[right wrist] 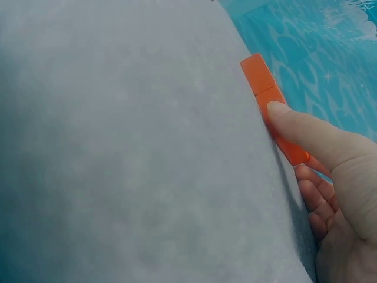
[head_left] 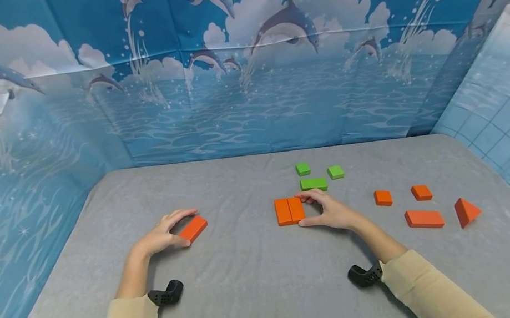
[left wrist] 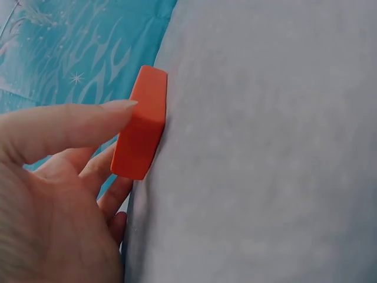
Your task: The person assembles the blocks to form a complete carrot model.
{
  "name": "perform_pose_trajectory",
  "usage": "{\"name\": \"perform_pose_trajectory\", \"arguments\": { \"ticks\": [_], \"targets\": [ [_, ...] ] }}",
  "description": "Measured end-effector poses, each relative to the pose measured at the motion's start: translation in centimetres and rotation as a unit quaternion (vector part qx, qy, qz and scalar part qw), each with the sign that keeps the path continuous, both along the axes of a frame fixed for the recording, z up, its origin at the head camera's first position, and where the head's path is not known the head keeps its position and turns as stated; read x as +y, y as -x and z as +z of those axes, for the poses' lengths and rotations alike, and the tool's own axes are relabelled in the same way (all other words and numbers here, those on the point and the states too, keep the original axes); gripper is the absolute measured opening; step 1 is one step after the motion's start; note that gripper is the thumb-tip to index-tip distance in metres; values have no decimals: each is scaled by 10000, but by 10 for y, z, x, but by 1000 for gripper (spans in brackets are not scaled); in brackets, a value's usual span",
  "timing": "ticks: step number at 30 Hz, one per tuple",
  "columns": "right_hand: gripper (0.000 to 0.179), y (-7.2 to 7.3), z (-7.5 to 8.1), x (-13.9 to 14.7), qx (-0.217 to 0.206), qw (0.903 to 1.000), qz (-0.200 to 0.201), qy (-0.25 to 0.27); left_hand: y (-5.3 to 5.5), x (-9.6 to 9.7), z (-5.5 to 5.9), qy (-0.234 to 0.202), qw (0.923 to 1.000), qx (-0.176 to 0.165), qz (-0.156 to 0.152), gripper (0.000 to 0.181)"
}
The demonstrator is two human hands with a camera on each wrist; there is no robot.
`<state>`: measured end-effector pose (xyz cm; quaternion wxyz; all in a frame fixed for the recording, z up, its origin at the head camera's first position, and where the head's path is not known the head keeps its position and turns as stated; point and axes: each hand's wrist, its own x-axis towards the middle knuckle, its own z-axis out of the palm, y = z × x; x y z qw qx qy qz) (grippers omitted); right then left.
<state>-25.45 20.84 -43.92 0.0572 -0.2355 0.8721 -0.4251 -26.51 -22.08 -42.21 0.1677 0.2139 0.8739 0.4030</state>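
Observation:
On the left, my left hand [head_left: 161,238] pinches an orange rectangular block [head_left: 194,229], thumb at its near end and fingers around the far side. The left wrist view shows the thumb pressed on this block [left wrist: 144,118] close over the grey cloth. Two orange blocks stand side by side near the middle, a left one [head_left: 282,212] and a right one [head_left: 296,210]. My right hand [head_left: 329,214] grips the right one between thumb and fingers. Seen from the right wrist, the thumb lies on that block [right wrist: 288,150], with the left one [right wrist: 258,72] beyond it.
Two small green blocks [head_left: 303,169] [head_left: 335,172] and a longer green block [head_left: 313,184] lie behind my right hand. Farther right are two small orange blocks [head_left: 383,198] [head_left: 421,192], an orange rectangular block [head_left: 424,219] and an orange triangular block [head_left: 466,212]. A dolphin-print curtain [head_left: 238,117] surrounds the grey surface [head_left: 257,293].

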Motion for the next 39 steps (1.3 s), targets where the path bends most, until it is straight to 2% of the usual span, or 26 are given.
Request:
{"name": "perform_pose_trajectory", "arguments": {
  "ticks": [6,9,16,24,29,34,35,37,39],
  "targets": [
    [63,-1,0,0,6,10000,22,89,0,-2,-1,192,9994,22,-271,74],
    [63,0,0,1,39,10000,12,31,1,-2,-3,195,9993,67,-310,71],
    [65,1,-2,3,0,10000,-55,-7,2,0,-5,-143,9999,46,16,69],
    [65,2,-3,3,-54,10000,-63,2,3,10,-10,-650,9968,350,299,67],
    [66,2,-3,3,-97,9999,-54,-12,5,32,-5,-841,9947,515,281,68],
    [65,1,-3,3,26,10000,10,-36,6,70,0,-924,9926,764,180,67],
    [64,-1,1,1,15,10000,16,-25,6,78,0,-941,9919,836,163,66],
    [63,-8,12,-3,27,10000,54,-3,0,95,8,-1048,9906,861,170,64],
    [61,-14,23,-7,-26,10000,69,26,0,110,7,-1100,9893,933,201,64]
  ]
}}
